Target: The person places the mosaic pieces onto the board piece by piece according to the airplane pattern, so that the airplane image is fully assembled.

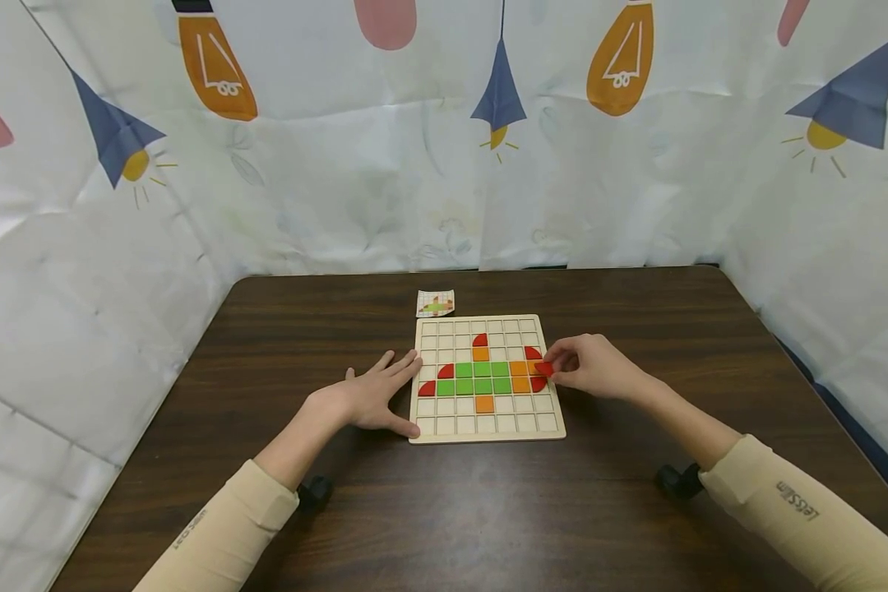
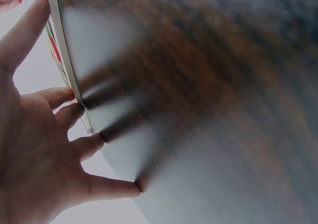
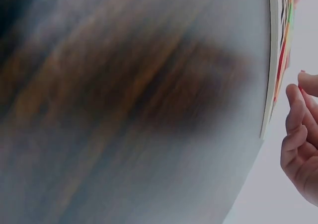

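Note:
A square wooden grid board [image 1: 444, 425] lies on the table, with green tiles [image 1: 482, 378], orange tiles [image 1: 520, 384] and rounded red tiles [image 1: 427, 389] set in its cells. Fingers spread, my left hand [image 1: 370, 399] rests at the board's left side, thumb at the lower left corner. In the left wrist view, the left hand [image 2: 42, 149] has its fingertips along the board's edge and on the table. Between thumb and fingertips, my right hand [image 1: 595, 363] pinches a red tile [image 1: 543, 368] over the board's right side. The right wrist view shows the right hand [image 3: 300, 139] with curled fingers.
Behind the board's upper left corner lies a small picture card [image 1: 435, 304] with a similar coloured pattern. Dark wood-grain covers the table [image 1: 326, 312]. A white printed curtain [image 1: 355, 189] hangs behind it and along both sides.

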Tool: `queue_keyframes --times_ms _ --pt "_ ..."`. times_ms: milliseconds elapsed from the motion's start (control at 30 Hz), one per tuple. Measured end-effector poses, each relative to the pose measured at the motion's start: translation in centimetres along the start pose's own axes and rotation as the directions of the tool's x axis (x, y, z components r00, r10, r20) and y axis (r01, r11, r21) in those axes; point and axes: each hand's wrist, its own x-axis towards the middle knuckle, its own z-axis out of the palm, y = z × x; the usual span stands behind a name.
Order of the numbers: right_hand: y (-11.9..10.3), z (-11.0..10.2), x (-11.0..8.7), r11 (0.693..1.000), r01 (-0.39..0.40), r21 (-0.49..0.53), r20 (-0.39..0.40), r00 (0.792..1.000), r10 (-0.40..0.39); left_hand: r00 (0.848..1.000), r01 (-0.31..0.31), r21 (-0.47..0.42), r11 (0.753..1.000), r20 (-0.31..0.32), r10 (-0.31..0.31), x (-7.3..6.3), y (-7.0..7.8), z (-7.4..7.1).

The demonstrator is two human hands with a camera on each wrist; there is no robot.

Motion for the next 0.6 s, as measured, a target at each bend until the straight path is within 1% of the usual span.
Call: queue_keyframes --times_ms 167,300,600 --pt "-0.5 0.5 -0.2 1.000 0.010 -0.002 0.001 1.000 -0.010 1.000 -0.002 0.003 1.000 -0.001 0.002 -0.2 0.1 -0.1" --pt "-1.0 0.9 -0.3 1.000 0.011 0.000 0.008 1.000 -0.011 1.000 -0.013 -0.007 1.000 -0.022 0.013 -0.3 0.2 0.0" --pt "-2.0 2.0 -0.3 0.999 0.037 0.023 0.002 0.999 -0.037 1.000 -0.006 0.002 1.000 -0.023 0.006 -0.2 0.1 0.0"
